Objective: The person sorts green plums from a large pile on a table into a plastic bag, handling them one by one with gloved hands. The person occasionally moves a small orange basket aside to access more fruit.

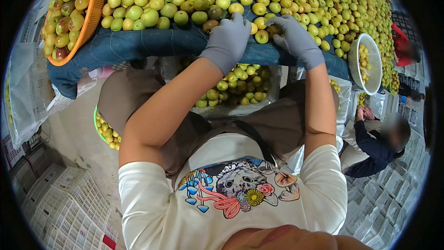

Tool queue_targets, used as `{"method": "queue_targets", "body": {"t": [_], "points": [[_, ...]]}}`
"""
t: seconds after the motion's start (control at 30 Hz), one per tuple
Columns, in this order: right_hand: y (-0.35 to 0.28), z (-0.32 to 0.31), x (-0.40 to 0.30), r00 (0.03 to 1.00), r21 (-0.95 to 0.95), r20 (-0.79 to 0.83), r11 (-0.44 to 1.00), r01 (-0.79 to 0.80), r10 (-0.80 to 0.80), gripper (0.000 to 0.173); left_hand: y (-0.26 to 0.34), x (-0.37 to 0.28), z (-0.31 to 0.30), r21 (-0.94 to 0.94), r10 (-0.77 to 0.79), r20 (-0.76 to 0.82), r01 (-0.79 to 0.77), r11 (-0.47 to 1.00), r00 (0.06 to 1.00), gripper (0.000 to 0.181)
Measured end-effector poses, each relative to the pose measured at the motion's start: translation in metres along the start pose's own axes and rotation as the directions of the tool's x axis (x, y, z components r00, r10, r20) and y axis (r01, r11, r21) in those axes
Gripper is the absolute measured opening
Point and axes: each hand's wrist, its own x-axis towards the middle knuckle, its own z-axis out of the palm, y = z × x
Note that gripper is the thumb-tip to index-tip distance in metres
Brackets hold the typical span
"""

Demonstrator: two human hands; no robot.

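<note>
Both my hands wear grey gloves and work at the padded front edge of a sorting table spread with green-yellow jujubes (149, 16). My left hand (229, 40) is curled, back of the hand up, over the dark blue cloth (145, 43). A yellow jujube (254, 28) shows beside its fingertips; whether it is gripped is hidden. To the right, my right hand (300, 40) has its thumb and fingers bent around a brownish jujube (273, 30). Between the hands, a yellow-green jujube (261, 36) lies on the cloth, and a browned one (210, 26) sits left of my left hand.
An orange basket (93, 17) full of jujubes stands at the left; a white basket (376, 64) holding some is at the right. Below the table is a crate of jujubes (239, 86). White plastic crates (69, 205) stand lower left. Two people (374, 149) are at the right.
</note>
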Motion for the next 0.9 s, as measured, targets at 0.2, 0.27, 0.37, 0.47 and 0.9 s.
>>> {"method": "queue_targets", "body": {"t": [0.2,0.27,0.37,0.47,0.9], "points": [[-0.003,0.024,0.007,0.971,-0.329,-0.137,0.915,-0.233,0.198,0.037,-0.006,0.013,-0.004,-0.135,-0.037,0.028,0.041,0.99,0.999,0.024],[-0.005,0.018,0.007,0.968,-0.349,-0.116,0.904,-0.248,0.22,0.038,-0.019,0.01,-0.003,-0.382,-0.048,-0.095,0.008,0.924,0.994,0.027],[0.011,0.007,-0.009,0.992,-0.03,-0.075,0.994,-0.101,0.098,0.046,-0.035,0.008,-0.027,-0.779,-0.201,0.176,0.261,0.57,0.964,0.037],[-0.014,-0.002,-0.035,0.992,0.27,0.105,0.962,0.035,-0.066,0.054,-0.038,-0.01,-0.061,-0.876,-0.27,0.42,0.465,0.128,0.866,0.038],[-0.028,0.019,-0.007,0.975,-0.024,-0.193,0.994,0.106,-0.109,0.047,-0.031,-0.034,-0.061,-0.765,-0.141,0.642,0.617,-0.185,0.754,0.038]]}}
